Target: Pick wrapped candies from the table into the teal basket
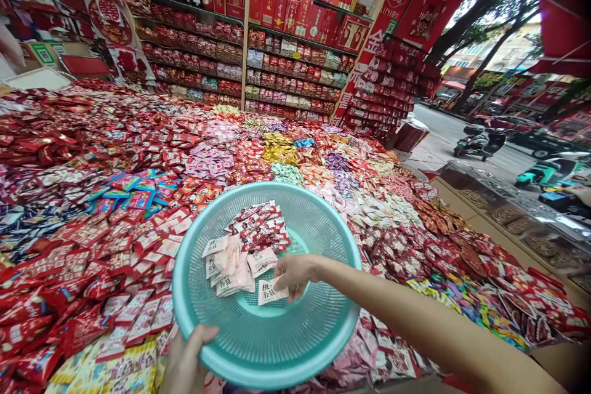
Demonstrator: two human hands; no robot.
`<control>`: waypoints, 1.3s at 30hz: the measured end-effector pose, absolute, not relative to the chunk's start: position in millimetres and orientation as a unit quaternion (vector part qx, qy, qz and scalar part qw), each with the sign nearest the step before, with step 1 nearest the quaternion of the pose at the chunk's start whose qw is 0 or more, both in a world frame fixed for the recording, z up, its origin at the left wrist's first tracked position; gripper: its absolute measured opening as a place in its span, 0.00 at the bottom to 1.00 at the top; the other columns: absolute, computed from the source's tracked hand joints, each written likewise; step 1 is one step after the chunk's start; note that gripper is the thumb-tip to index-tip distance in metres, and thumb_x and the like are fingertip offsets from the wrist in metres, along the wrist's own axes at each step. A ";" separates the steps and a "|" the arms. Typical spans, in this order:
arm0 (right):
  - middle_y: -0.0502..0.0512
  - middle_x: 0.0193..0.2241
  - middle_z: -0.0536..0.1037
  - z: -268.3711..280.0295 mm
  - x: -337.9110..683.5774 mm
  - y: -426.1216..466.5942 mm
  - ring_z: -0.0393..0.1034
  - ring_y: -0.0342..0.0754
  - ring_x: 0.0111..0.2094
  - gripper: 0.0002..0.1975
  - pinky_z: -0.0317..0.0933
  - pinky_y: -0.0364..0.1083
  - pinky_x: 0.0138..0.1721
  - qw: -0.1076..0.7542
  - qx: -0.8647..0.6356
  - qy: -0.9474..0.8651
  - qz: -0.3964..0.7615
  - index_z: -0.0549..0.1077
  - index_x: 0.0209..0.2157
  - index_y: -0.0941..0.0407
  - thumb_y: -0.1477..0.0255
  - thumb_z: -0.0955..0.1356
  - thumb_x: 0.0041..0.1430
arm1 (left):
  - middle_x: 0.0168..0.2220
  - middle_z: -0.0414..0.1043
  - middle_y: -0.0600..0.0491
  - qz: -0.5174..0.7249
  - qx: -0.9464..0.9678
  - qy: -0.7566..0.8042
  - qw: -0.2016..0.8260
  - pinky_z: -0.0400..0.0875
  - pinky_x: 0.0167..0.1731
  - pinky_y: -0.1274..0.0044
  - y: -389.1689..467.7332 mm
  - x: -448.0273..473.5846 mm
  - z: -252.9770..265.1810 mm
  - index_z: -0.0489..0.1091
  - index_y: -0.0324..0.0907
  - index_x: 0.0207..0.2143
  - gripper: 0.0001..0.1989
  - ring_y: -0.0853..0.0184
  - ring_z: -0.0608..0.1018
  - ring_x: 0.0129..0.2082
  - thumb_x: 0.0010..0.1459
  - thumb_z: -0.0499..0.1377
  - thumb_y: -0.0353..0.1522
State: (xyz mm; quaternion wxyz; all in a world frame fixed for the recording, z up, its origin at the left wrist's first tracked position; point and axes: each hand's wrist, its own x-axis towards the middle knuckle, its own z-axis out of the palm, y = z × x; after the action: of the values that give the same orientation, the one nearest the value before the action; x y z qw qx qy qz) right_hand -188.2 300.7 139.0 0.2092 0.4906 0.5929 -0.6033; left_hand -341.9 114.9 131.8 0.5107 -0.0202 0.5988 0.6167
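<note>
Right now the person's left hand (187, 360) is gripping the near rim of a teal plastic basket (295, 345) at the bottom centre of the frame, thumb hooked over the edge and fingers hidden underneath, holding it above the heaped candy display (92, 197). The right hand (293, 274) is reaching in from the lower right — its fingers are closing lightly on a pale pink sachet (270, 291) lying on the basket's perforated floor, just right of centre. Beside it, a loose pile of pink sachets (228, 265) is sitting toward the left of the basket, and a cluster of red-and-white packets (261, 225) is lying just above them, toward the far rim. Wrapped sweets in red, pink, yellow, green and blue are covering the whole display — spreading to the left edge and up to the middle of the frame. Shelves of red boxes and bottles (286, 24) are filling the upper centre, and parked scooters (480, 141) are showing on the street at the right.
</note>
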 end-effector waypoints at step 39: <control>0.52 0.21 0.75 195.5 -184.9 313.4 0.71 0.46 0.25 0.07 0.63 0.44 0.31 -0.061 0.511 0.785 -0.345 0.73 0.28 0.57 0.68 0.69 0.56 | 0.40 0.79 0.55 0.613 -0.027 0.602 0.511 0.73 0.30 0.78 113.2 -388.0 112.1 0.71 0.45 0.50 0.33 0.59 0.78 0.40 0.36 0.65 0.26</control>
State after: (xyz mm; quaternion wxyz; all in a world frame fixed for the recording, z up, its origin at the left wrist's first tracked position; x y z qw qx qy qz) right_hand -184.9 313.4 195.5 -0.0609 0.5109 0.7850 -0.3450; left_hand -388.0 113.2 112.1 0.5108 -0.0268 0.6021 0.6131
